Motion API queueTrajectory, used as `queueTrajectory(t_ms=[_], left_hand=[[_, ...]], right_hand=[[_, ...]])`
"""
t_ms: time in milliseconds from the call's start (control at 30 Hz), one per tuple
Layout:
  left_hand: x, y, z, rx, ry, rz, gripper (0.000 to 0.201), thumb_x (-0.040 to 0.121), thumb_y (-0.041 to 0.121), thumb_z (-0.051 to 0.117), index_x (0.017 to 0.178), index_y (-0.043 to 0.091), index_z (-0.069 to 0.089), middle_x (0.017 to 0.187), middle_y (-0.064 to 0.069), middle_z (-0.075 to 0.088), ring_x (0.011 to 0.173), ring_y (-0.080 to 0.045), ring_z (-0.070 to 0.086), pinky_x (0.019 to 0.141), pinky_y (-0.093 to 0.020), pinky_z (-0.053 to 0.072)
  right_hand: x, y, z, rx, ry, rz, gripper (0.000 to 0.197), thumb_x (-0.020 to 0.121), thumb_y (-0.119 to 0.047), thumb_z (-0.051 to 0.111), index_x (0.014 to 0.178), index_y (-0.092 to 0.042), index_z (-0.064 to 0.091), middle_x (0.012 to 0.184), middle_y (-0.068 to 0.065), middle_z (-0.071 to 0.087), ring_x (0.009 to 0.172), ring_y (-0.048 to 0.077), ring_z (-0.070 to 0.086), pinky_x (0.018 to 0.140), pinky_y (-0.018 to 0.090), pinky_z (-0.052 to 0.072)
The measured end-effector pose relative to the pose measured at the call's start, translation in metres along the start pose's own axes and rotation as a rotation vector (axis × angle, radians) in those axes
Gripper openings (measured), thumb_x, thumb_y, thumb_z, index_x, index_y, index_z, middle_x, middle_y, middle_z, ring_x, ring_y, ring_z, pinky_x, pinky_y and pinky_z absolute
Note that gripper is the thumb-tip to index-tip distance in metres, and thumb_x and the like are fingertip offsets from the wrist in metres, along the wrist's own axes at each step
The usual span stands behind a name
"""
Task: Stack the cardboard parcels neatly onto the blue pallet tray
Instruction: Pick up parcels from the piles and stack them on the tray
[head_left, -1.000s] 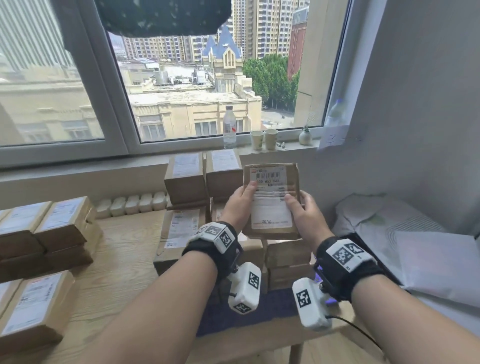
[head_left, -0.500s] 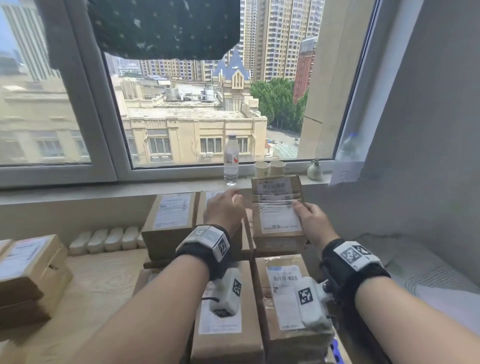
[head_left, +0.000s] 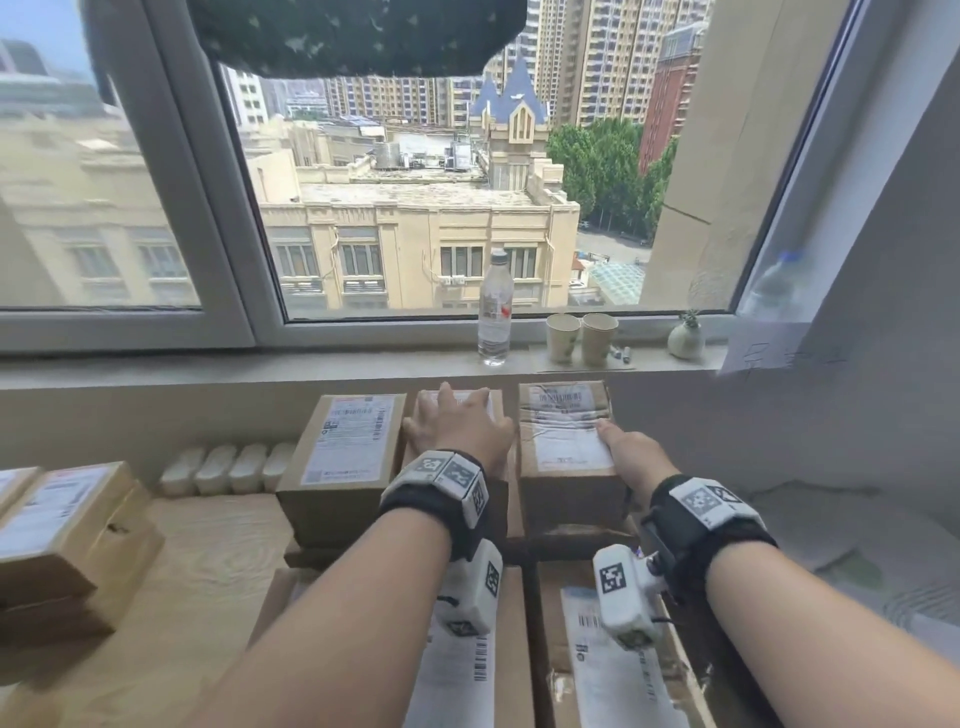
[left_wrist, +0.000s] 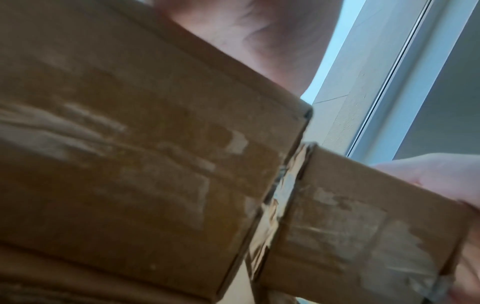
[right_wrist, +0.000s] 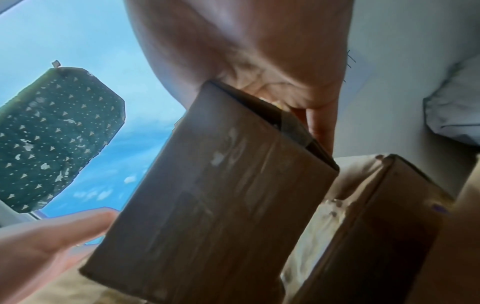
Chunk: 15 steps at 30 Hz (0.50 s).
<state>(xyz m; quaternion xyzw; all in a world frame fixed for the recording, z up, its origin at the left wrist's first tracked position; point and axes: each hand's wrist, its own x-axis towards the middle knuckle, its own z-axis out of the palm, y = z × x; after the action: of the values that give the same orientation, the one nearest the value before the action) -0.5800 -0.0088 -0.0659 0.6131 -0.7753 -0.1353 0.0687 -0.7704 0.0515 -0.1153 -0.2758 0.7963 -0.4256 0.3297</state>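
- My right hand (head_left: 631, 457) grips the right-hand parcel (head_left: 566, 447) at its right edge, atop the stack by the windowsill.
- My left hand (head_left: 460, 428) lies flat, fingers relaxed, hiding most of the middle parcel (head_left: 496, 402).
- The pallet tray is hidden under parcels.

We see open wooden surface (head_left: 208, 566) on the left, between the side pile of parcels (head_left: 67, 530) and the middle stack (head_left: 343, 467), where the hands could pass. Behind the stack the wall under the window sill (head_left: 260, 364) closes the way. On the sill, a bottle (head_left: 495, 309) and two cups (head_left: 582, 338) stand just behind the top parcels.
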Motion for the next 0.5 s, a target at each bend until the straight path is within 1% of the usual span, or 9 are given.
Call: queueTrajectory(t_ms=[33, 67, 133, 167, 200, 267, 367, 433, 500], left_hand=[[0.001, 0.001, 0.001, 0.003, 0.008, -0.007, 0.063, 0.091, 0.060, 0.038, 0.150, 0.042, 0.027, 0.164, -0.005, 0.011, 0.150, -0.032, 0.005, 0.118, -0.057, 0.010], [0.002, 0.002, 0.002, 0.004, 0.013, -0.015, 0.063, 0.091, 0.061, 0.039, 0.150, 0.042, 0.027, 0.164, -0.005, 0.010, 0.150, -0.032, 0.005, 0.118, -0.057, 0.010], [0.002, 0.002, 0.005, 0.007, 0.019, -0.027, 0.063, 0.091, 0.060, 0.039, 0.150, 0.043, 0.026, 0.164, -0.005, 0.010, 0.150, -0.032, 0.004, 0.118, -0.057, 0.010], [0.002, 0.003, 0.005, 0.008, 0.020, -0.031, 0.063, 0.091, 0.060, 0.039, 0.150, 0.043, 0.026, 0.164, -0.005, 0.010, 0.150, -0.032, 0.004, 0.118, -0.057, 0.009], [0.002, 0.004, 0.006, 0.008, 0.020, -0.034, 0.063, 0.091, 0.059, 0.039, 0.150, 0.043, 0.026, 0.164, -0.006, 0.009, 0.150, -0.032, 0.003, 0.118, -0.057, 0.008], [0.002, 0.005, 0.006, -0.003, 0.019, -0.038, 0.062, 0.092, 0.058, 0.040, 0.151, 0.043, 0.026, 0.164, -0.006, 0.009, 0.151, -0.032, 0.002, 0.118, -0.057, 0.005], [0.000, 0.005, 0.005, -0.021, 0.021, -0.034, 0.061, 0.093, 0.056, 0.039, 0.151, 0.041, 0.026, 0.164, -0.006, 0.008, 0.151, -0.030, -0.001, 0.119, -0.057, 0.000], [-0.002, 0.005, 0.004, -0.030, 0.014, -0.033, 0.061, 0.094, 0.055, 0.038, 0.152, 0.040, 0.025, 0.165, -0.006, 0.007, 0.151, -0.029, -0.003, 0.119, -0.056, -0.002], [-0.003, 0.005, 0.003, -0.044, 0.009, -0.032, 0.060, 0.095, 0.053, 0.037, 0.152, 0.039, 0.026, 0.165, -0.006, 0.007, 0.152, -0.028, -0.003, 0.119, -0.056, -0.002]], right_hand=[[0.008, 0.003, 0.000, -0.011, -0.006, 0.018, 0.093, 0.068, -0.071, 0.053, 0.131, -0.002, 0.055, 0.127, 0.012, 0.059, 0.116, 0.032, 0.058, 0.105, 0.045, 0.043], [0.009, 0.002, 0.000, -0.010, -0.022, 0.020, 0.092, 0.065, -0.069, 0.053, 0.128, -0.002, 0.057, 0.122, 0.009, 0.061, 0.113, 0.031, 0.059, 0.103, 0.044, 0.044], [0.006, 0.000, -0.004, -0.044, -0.012, 0.002, 0.060, 0.080, -0.050, 0.055, 0.116, -0.003, 0.062, 0.119, 0.010, 0.063, 0.111, 0.032, 0.060, 0.099, 0.041, 0.046], [0.003, -0.002, -0.005, -0.058, -0.007, -0.003, 0.048, 0.085, -0.042, 0.055, 0.113, -0.004, 0.063, 0.119, 0.012, 0.064, 0.110, 0.033, 0.060, 0.098, 0.041, 0.046], [-0.004, -0.006, -0.007, -0.065, -0.006, -0.010, 0.045, 0.085, -0.039, 0.055, 0.114, -0.005, 0.063, 0.120, 0.012, 0.064, 0.110, 0.033, 0.060, 0.099, 0.042, 0.046], [-0.012, -0.012, -0.008, -0.080, -0.006, -0.019, 0.044, 0.087, -0.036, 0.056, 0.120, -0.007, 0.061, 0.121, 0.008, 0.063, 0.109, 0.029, 0.060, 0.100, 0.040, 0.046], [-0.020, -0.017, -0.006, -0.159, -0.018, -0.079, 0.041, 0.091, -0.030, 0.058, 0.129, -0.013, 0.055, 0.115, 0.000, 0.060, 0.106, 0.023, 0.057, 0.099, 0.035, 0.044], [-0.025, -0.021, -0.006, -0.239, -0.006, -0.130, 0.046, 0.087, -0.033, 0.062, 0.130, -0.019, 0.052, 0.121, -0.002, 0.062, 0.110, 0.023, 0.059, 0.099, 0.034, 0.044], [-0.029, -0.024, -0.004, -0.333, 0.011, -0.168, 0.059, 0.084, -0.037, 0.063, 0.138, -0.022, 0.044, 0.129, 0.001, 0.059, 0.117, 0.024, 0.056, 0.100, 0.034, 0.043]])
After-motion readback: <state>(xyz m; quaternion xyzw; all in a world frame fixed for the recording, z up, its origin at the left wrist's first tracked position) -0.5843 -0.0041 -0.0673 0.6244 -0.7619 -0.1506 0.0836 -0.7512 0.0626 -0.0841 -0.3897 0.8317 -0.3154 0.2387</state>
